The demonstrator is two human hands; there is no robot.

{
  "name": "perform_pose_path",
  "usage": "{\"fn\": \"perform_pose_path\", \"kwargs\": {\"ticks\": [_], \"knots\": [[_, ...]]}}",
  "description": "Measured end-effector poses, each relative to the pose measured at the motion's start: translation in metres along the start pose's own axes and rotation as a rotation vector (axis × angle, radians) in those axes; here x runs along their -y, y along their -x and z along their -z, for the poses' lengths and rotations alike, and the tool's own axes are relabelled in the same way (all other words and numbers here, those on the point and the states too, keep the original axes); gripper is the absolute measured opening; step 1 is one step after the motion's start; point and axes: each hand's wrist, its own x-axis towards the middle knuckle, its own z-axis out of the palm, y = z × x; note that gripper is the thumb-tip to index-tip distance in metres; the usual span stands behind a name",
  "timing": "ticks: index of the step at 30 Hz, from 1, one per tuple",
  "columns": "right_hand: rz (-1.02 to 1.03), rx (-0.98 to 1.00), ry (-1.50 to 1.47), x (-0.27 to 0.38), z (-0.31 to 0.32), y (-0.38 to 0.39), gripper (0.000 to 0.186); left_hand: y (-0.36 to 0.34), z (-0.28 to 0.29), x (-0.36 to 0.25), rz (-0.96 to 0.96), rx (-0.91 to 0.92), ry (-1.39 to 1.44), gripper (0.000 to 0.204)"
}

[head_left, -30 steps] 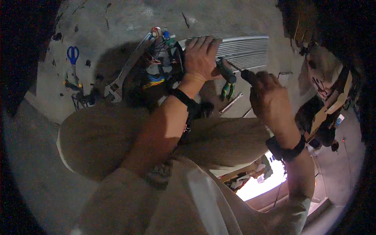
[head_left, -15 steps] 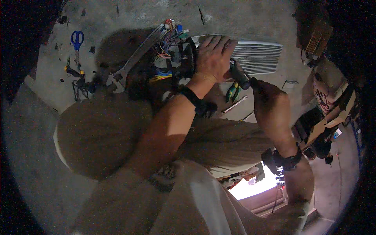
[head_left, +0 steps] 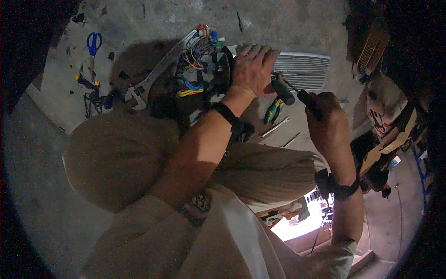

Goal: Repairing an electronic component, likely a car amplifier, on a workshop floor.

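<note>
1. My left hand gripped the wired unit on the floor, fingers wrapped over its edge.
2. My right hand, fingers clamped on a screwdriver, needed a square, steady drive.

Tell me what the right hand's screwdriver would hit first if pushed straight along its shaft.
The right hand aims its black-handled screwdriver up-left. It would probably first meet the dark cylindrical part beside the left hand; depth is unclear.
</note>
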Motion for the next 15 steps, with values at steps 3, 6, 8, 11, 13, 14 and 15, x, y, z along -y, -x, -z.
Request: {"fn": "perform_pose_path", "kwargs": {"ticks": [3,6,8,11,13,14,15], "knots": [[0.076,0.153,0.393,0.005,0.005,0.002,0.036,-0.001,0.004,-0.003,0.007,0.075,-0.015,0.085],[0.217,0.297,0.571,0.006,0.004,0.002,0.034,-0.001,0.005,-0.002,0.03,0.116,-0.009,0.084],[0.23,0.221,0.53,0.005,0.0,0.004,0.035,0.001,0.001,0.0,-0.006,0.071,-0.043,0.082],[0.092,0.179,0.39,0.016,-0.005,-0.001,0.029,0.002,-0.007,0.002,-0.012,-0.016,-0.056,0.082],[0.005,0.141,0.267,0.011,-0.011,0.0,0.025,0.002,-0.005,0.002,-0.017,-0.004,-0.052,0.08],[-0.072,0.099,0.148,0.008,-0.014,0.0,0.022,0.001,-0.001,0.002,-0.019,0.0,-0.054,0.078],[-0.068,0.097,0.145,0.007,-0.015,0.0,0.022,0.002,-0.003,0.003,-0.018,-0.001,-0.059,0.078]]}}
